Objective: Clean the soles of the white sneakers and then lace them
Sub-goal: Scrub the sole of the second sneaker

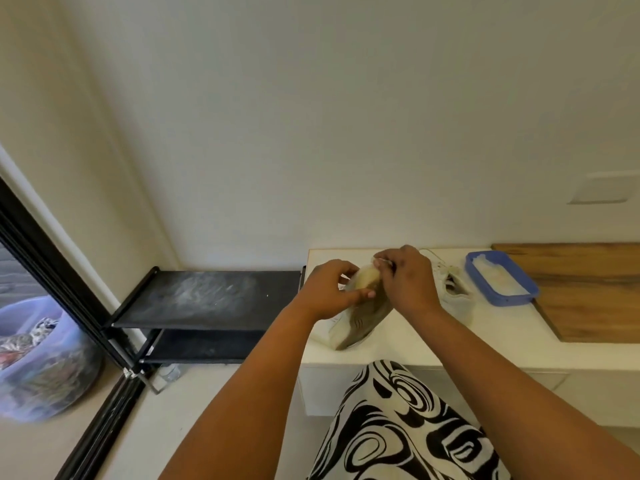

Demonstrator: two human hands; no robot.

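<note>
One white sneaker (360, 320) stands tilted on the white counter (408, 344), its dirty greyish sole turned up toward me. My left hand (329, 292) grips the shoe near its toe. My right hand (408, 282) presses a small pale wipe or cloth (381, 262) against the toe end of the sole. The second white sneaker (457, 296) lies behind my right hand, with a loose lace trailing toward the wall; most of it is hidden.
A blue shallow tray (498, 278) with a white cloth or liquid sits right of the shoes, beside a wooden board (588, 292). A dusty black shoe rack (207, 299) stands left of the counter. A lilac tub (45, 358) sits behind glass at far left.
</note>
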